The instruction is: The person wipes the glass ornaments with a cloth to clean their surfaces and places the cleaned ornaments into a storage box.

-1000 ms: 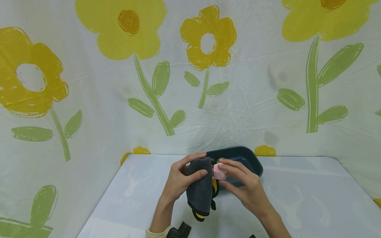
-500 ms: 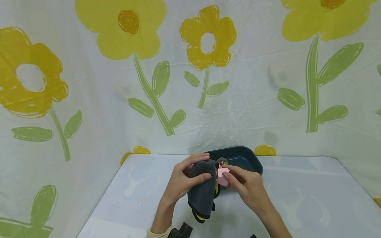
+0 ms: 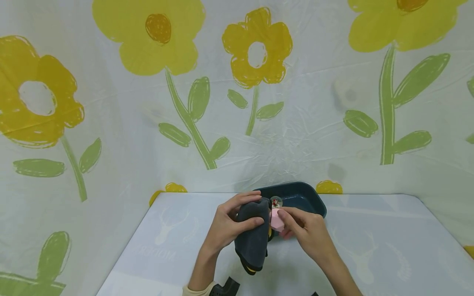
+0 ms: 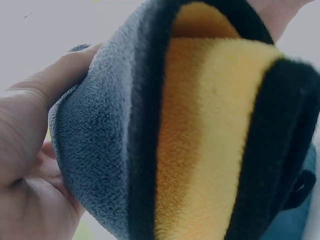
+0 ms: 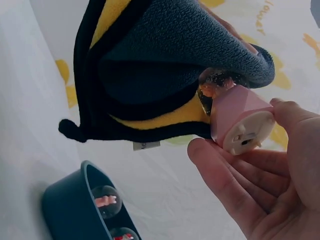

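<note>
My left hand (image 3: 226, 226) grips a folded microfiber cloth (image 3: 252, 242), grey outside and yellow inside with black edging. In the left wrist view the cloth's yellow layer (image 4: 210, 135) faces the camera. Between thumb and fingers, my right hand (image 3: 309, 230) pinches the pink faceted base of a small snow globe (image 3: 277, 220). The right wrist view shows the base's pale round underside (image 5: 247, 134) turned outward. The snow globe's clear dome (image 5: 215, 82) pokes into the fold of the cloth, which covers part of it.
Behind the hands, a dark blue-green tub (image 3: 314, 199) stands at the back of the white table (image 3: 166, 246). Inside it are clear-domed snow globes, one with a pink figure (image 5: 106, 201) and one with red (image 5: 124, 234). A flower-print curtain (image 3: 307, 123) hangs behind.
My right hand has shifted its hold, thumb now over the pink base, which has turned and moved slightly down and right. The cloth has shifted a little right with my left hand.
</note>
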Motion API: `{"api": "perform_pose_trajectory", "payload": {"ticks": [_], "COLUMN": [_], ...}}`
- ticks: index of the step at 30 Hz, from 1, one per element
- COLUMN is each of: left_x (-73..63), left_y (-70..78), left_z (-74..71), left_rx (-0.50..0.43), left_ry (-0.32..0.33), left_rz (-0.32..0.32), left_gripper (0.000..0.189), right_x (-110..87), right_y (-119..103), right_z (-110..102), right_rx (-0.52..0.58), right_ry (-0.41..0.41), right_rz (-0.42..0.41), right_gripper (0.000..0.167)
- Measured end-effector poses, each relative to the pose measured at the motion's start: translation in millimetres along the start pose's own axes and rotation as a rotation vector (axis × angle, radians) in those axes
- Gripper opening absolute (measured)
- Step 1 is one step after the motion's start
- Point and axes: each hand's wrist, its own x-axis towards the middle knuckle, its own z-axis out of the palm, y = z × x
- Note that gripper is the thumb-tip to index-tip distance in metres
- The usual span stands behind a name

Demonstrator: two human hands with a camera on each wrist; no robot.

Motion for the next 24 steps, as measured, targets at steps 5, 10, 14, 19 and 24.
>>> {"api": "perform_pose_trajectory", "payload": {"ticks": [5,10,14,19,24], "left_x": [0.5,-0.2,-0.9,-1.4,-1.6], "left_y": [0.4,0.3,-0.7,-1.2,-0.6], "left_z": [0.2,0.0,-2.0,-5.2,-7.5], "left_rx": [0.010,0.013,0.017,-0.012,-0.047], "left_ry": [0.003,0.004,0.018,0.033,0.041], "left_rz": [0.007,0.004,-0.003,-0.018,-0.039], "left_gripper": [0.047,0.046,0.045,0.045,0.046], "right_x": [0.1,-1.4,-2.6,-2.5,-2.4], "right_y": [-0.4,-2.1,-2.1,-0.5,-0.4], "right_z": [-0.1,-0.5,-0.2,1.4,1.3], "right_rx": [0.022,0.031,0.019,0.040,0.003], "right_ry": [-0.013,-0.027,-0.035,-0.043,-0.011], "right_rz": [0.018,0.019,-0.064,-0.240,-0.394], "right_gripper": [0.030,0.031,0.030,0.039,0.046]}}
